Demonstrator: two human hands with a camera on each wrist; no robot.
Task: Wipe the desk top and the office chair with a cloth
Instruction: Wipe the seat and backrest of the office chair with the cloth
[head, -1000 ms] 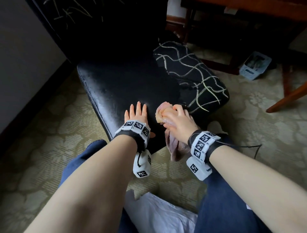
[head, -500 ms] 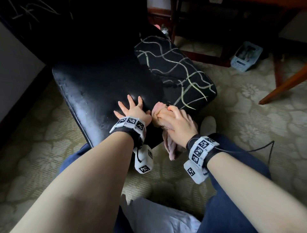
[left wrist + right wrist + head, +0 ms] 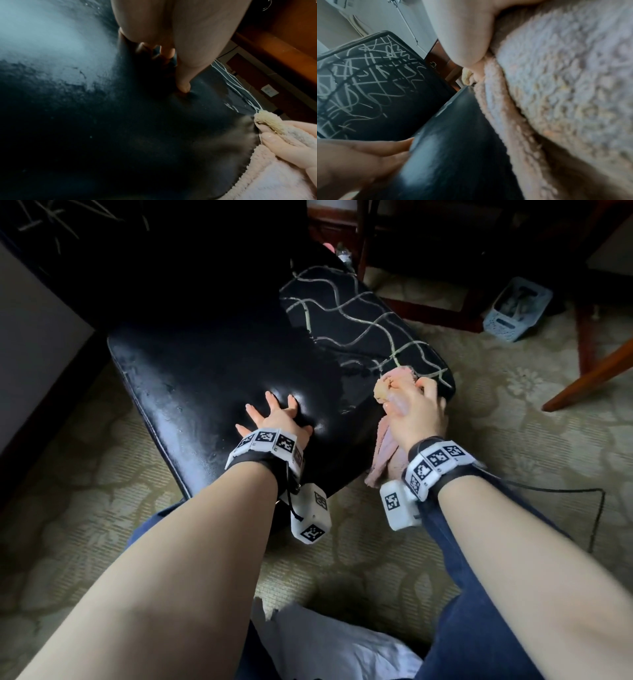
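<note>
The black leather chair seat (image 3: 191, 385) fills the middle of the head view, with a dark cushion with pale wavy lines (image 3: 359, 326) on its right side. My left hand (image 3: 274, 414) lies flat on the seat, fingers spread and pressing the leather (image 3: 183, 86). My right hand (image 3: 416, 409) grips a bunched pink cloth (image 3: 390, 453) against the seat's front right edge, beside the cushion. The cloth (image 3: 281, 180) hangs down over the edge and fills most of the right wrist view (image 3: 565, 94).
Patterned carpet (image 3: 85, 508) surrounds the chair. Wooden furniture legs (image 3: 592, 371) stand at the right and back. A pale blue basket (image 3: 517, 309) lies on the floor at the far right. A wall (image 3: 34, 313) runs along the left. My knees in dark trousers (image 3: 479, 594) are below.
My right hand has slid the cloth to the right along the seat's front edge, away from my left hand. The left hand stays pressed on the seat.
</note>
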